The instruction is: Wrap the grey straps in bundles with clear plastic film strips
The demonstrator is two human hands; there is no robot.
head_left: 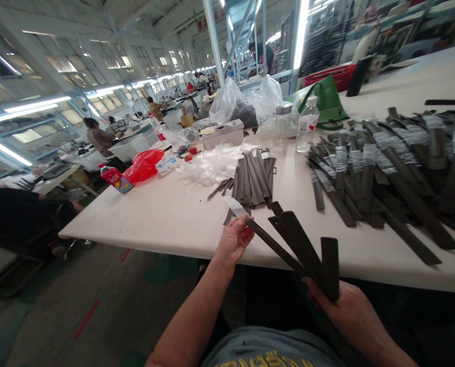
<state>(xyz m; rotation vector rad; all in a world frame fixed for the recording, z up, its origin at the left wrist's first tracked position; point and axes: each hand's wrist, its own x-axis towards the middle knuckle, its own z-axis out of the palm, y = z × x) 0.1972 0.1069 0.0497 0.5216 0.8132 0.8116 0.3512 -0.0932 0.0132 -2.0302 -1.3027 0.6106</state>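
My right hand [346, 311] grips a fanned bunch of dark grey flat strips [307, 250] near the table's front edge. My left hand [233, 239] pinches the end of one thin dark strip [273, 244] from that bunch, and a white slip [235, 206] shows just above its fingers. Ahead of my hands lies a pile of loose grey strips [252, 178] on the white table [147, 219]. To the right lie many dark strips [399, 173], each wrapped with a white band.
White plastic film [212, 165] lies left of the pile, with a red plastic bag [143, 165] and a red-labelled bottle [115, 178] beyond. Clear bags, a water bottle [307, 122] and a green bag [325, 102] stand along the far side. Co-workers sit and stand at other benches.
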